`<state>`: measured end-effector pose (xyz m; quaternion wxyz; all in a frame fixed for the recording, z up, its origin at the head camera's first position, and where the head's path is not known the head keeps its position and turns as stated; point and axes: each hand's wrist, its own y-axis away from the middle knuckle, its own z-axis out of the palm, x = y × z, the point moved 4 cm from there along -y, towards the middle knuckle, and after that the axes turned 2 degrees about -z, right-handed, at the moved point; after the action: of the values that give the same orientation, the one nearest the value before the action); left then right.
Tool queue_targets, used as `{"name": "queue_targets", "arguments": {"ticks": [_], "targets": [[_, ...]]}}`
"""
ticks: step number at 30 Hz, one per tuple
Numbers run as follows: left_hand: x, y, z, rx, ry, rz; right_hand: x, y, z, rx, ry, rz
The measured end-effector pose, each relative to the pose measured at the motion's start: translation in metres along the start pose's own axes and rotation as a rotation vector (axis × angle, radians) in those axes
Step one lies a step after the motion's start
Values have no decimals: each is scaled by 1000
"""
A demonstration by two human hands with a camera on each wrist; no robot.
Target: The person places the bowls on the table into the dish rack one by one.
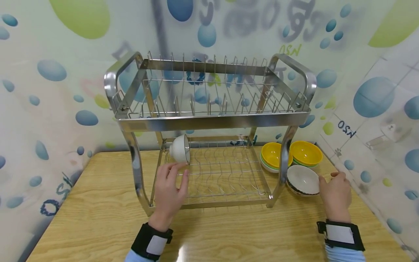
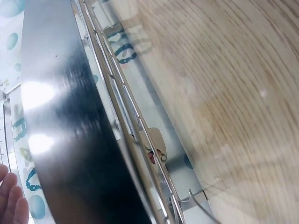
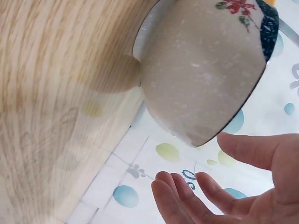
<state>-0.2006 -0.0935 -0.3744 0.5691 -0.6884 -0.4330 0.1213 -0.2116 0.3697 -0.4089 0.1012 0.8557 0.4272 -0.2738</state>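
Bowl [image 3: 201,74], speckled off-white w/ dk rim, red flwr.

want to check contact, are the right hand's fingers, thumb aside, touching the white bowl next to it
Apart. The right wrist view shows spotted wall between the white bowl and those fingertips of the right hand.

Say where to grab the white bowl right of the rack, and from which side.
Probably pinch the white bowl by its right rim, the right grip coming from the right: it sits upright, wall flaring outward to a thin edge, with the rack close on its left and yellow bowls behind.
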Motion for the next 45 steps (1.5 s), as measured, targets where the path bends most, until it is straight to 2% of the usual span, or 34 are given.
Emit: {"name": "queue_targets", "arguments": {"ticks": [9, 16, 23, 32, 45], "targets": [[-5, 1, -5, -20, -34, -16, 5, -2, 5, -72, 4, 33], [-10, 4, -9, -24, -39, -22, 5, -2, 11, -139, 29, 4], [-14, 5, -13, -16, -46, -35, 7, -2, 20, -251, 4, 13], [-19, 5, -16, -13, -64, -57, 9, -11, 30, -303, 77, -52], [-21, 7, -16, -24, -72, -81, 8, -12, 36, -350, 77, -42]]}}
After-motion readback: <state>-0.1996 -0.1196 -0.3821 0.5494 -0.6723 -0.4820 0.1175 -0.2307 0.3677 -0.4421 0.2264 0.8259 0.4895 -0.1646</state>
